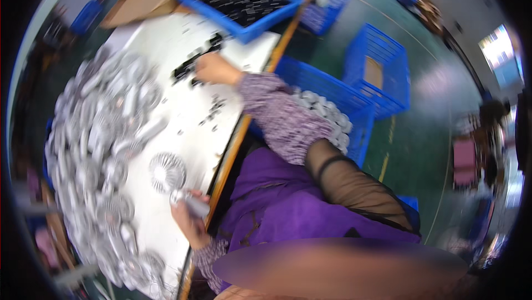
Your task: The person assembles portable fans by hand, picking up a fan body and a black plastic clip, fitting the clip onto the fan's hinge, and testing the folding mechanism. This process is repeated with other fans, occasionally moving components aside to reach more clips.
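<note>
My left hand is closed round the handle of a white handheld fan at the table's near edge. The fan's round grille points away from me over the white tabletop. Farther up the table, my right hand is closed with curled fingers at a strip of small black parts. What its fingertips pinch is hidden and smeared by motion. Several smaller black pieces lie scattered on the table between my two hands.
A big heap of white handheld fans covers the table's left side. A blue tray of black parts stands at the far end by brown cardboard. On my right, a blue crate holds white round parts; another blue crate stands beyond.
</note>
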`<state>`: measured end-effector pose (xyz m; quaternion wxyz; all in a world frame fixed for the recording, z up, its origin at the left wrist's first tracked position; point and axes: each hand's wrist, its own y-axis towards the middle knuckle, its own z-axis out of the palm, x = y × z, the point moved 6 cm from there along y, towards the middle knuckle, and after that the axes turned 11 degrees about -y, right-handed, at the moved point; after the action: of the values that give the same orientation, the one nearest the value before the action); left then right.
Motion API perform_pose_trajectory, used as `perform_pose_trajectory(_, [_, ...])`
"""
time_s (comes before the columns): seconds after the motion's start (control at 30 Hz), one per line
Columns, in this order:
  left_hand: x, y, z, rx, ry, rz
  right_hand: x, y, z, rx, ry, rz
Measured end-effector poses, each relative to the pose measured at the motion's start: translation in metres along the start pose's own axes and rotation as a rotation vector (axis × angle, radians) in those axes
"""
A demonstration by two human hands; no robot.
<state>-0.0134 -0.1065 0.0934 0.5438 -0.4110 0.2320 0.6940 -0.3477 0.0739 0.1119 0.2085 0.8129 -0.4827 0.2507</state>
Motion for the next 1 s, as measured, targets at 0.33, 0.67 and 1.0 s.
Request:
perform_pose_trajectory(0.33, [-0.006, 0.038, 0.046, 0.044, 0.476, 0.391, 0.108, -0.206, 0.089, 0.419, 1.823, 0.223])
perform_pose_trajectory(0.67, [-0.007, 0.032, 0.044, 0.037, 0.574, 0.432, 0.113, -0.213, 0.106, 0.330, 1.823, 0.235])
perform_pose_trajectory(1.0, [-0.010, 0.026, 0.043, -0.086, 0.705, 0.451, 0.105, -0.213, 0.092, 0.210, 1.404, 0.137])
